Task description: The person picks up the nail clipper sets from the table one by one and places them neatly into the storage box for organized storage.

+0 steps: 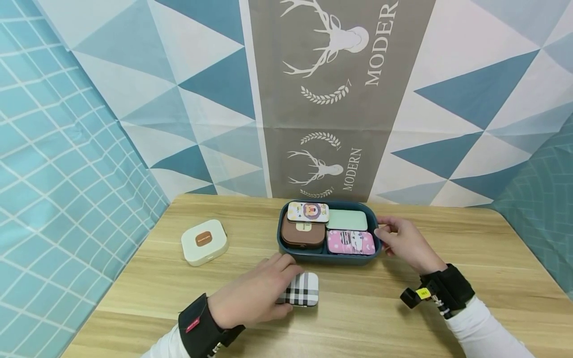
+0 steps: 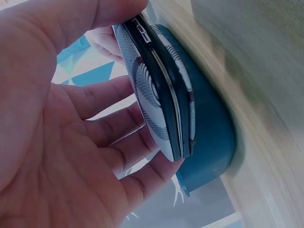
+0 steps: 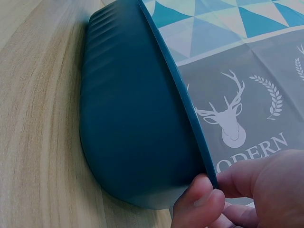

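Observation:
My left hand (image 1: 256,294) grips a small black-and-white plaid case (image 1: 307,288) in front of the basket, thumb on one edge and fingertips on the other. In the left wrist view, the closed case (image 2: 154,92) shows dark sides and a metal clasp. My right hand (image 1: 405,243) pinches the right end of the dark blue basket (image 1: 313,257) at its rim between thumb and fingers. Inside the basket lie a brown case (image 1: 295,234), a lion-print tin (image 1: 304,212) on top of it, a mint green case (image 1: 351,220) and a pink cat-print case (image 1: 346,242).
A cream square case (image 1: 197,248) with a brown oval label sits on the left of the wooden table (image 1: 358,318). Behind the table's back edge hangs a patterned cloth (image 1: 313,114) with deer heads and triangles. Blue gridded cloth (image 1: 53,164) runs along the left side.

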{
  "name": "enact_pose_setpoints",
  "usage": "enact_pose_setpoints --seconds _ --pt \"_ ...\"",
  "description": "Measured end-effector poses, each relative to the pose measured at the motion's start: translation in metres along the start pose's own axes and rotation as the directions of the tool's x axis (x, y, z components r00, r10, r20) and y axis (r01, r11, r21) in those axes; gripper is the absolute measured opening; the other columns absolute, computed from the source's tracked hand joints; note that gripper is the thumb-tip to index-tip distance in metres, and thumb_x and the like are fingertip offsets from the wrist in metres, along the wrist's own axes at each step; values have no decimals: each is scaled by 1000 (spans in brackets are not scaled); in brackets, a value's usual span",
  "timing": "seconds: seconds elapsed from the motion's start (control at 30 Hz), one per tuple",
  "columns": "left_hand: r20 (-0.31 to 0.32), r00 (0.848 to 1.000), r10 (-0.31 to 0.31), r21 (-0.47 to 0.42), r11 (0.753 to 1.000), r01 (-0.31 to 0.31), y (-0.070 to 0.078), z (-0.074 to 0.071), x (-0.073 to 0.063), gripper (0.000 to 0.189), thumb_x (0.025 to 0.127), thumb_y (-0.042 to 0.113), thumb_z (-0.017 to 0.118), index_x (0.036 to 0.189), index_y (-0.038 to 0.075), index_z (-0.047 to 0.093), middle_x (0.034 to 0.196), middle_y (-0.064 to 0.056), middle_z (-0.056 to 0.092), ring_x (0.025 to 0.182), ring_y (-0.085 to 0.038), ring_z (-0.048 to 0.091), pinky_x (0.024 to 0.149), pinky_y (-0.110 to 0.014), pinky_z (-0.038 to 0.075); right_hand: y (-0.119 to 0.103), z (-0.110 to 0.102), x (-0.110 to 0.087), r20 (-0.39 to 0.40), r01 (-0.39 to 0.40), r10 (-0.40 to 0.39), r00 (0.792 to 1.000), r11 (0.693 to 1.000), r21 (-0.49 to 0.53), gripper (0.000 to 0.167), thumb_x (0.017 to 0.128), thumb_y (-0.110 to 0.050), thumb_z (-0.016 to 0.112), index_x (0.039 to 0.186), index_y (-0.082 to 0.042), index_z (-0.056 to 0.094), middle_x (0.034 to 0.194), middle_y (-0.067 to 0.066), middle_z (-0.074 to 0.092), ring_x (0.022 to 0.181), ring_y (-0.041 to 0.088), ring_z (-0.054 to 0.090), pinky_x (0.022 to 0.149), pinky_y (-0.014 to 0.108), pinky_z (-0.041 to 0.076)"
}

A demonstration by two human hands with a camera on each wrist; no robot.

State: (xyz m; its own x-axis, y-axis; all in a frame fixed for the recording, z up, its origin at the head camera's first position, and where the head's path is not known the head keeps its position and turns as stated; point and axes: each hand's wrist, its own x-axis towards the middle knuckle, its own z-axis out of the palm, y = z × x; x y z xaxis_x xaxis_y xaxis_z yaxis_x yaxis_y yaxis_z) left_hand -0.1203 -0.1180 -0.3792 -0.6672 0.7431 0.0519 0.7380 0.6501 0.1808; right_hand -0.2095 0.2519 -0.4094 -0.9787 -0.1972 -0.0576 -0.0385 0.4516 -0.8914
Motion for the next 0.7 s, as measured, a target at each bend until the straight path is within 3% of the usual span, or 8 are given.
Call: enact_pose_setpoints --seconds 0.27,0.7 --pt "-28 1000 5 -2 1000 -5 -1 -2 0 57 88 29 86 136 11 62 124 4 57 112 -13 52 99 -34 49 2 0 0 2 1 -1 1000 1000 9 50 109 -10 58 152 11 45 102 19 60 72 23 60 63 33 57" --pt "-12 1000 -10 -19 1000 10 -5 -10 4 60 89 29 86 139 10 61 126 2 57 111 -13 52 98 -34 50 2 0 0 3 -4 4 1000 1000 8 50 108 -11 59 152 11 45 101 19 60 72 23 60 63 32 57"
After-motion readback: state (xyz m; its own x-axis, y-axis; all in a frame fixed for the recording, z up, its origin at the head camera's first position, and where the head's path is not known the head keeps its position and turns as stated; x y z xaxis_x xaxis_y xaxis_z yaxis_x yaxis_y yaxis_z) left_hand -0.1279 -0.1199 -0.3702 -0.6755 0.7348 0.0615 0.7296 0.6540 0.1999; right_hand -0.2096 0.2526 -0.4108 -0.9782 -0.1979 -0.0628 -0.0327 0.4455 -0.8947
